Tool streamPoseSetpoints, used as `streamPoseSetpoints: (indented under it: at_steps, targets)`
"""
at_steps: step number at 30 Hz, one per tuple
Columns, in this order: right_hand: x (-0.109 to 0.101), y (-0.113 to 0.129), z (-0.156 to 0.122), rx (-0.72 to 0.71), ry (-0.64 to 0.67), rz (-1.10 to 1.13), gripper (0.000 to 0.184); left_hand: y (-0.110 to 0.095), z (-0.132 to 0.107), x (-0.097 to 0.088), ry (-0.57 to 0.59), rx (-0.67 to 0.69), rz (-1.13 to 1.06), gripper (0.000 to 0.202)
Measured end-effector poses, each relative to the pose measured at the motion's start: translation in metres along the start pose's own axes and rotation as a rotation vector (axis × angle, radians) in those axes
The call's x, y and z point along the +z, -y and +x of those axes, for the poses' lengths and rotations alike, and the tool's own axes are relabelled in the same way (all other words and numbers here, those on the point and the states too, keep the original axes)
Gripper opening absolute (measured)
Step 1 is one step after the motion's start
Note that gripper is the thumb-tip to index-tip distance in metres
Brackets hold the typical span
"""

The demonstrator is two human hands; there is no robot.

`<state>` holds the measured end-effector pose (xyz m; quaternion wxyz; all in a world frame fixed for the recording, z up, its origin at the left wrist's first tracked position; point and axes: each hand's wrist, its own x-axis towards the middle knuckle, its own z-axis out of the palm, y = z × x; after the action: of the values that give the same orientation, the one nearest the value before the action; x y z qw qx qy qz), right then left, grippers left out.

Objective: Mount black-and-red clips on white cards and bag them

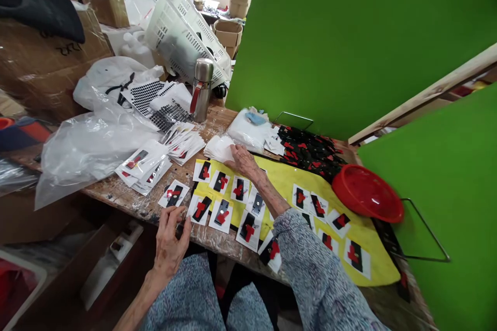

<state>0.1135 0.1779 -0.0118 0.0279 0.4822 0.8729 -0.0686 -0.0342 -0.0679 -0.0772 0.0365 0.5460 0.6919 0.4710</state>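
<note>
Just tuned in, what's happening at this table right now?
A seated person works at a worn wooden table. Their right hand reaches forward onto a stack of blank white cards. Their left hand sits at the near table edge, fingers curled; whether it holds anything is unclear. White cards bearing black-and-red pieces lie in rows on a yellow mat, with a pile of loose black-and-red pieces and a red bowl beyond.

We log the table (116,192) as bare wood, rough and paint-flecked. Flask (202,88) — brushed metal, dull sheen. Red bowl (367,194) is glossy plastic; the basket (182,20) is matt white plastic. Bags (89,145) are clear film, crinkled, shiny. White stack (218,148) looks like matt paper — yellow mat (283,178) smooth, sleeve (310,269) mottled knit cloth.
</note>
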Motion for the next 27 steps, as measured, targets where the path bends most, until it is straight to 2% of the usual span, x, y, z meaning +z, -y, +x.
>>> streamPoseSetpoints:
  at_steps: [9, 13, 20, 27]
  targets:
    - [0.005, -0.02, -0.002, -0.073, -0.035, 0.032, 0.022, 0.002, 0.0, -0.001, -0.003, -0.005, -0.022, 0.017]
    - [0.006, -0.013, -0.009, -0.087, -0.032, 0.004, 0.018, 0.003, 0.0, -0.003, 0.008, -0.015, -0.033, 0.018]
    - [0.008, 0.004, -0.022, -0.076, -0.046, -0.092, 0.022, 0.004, -0.001, -0.005, 0.035, -0.04, -0.058, 0.02]
    - [0.015, 0.006, -0.026, -0.078, -0.077, -0.113, 0.027, 0.002, 0.0, -0.008, 0.019, -0.039, -0.092, 0.019]
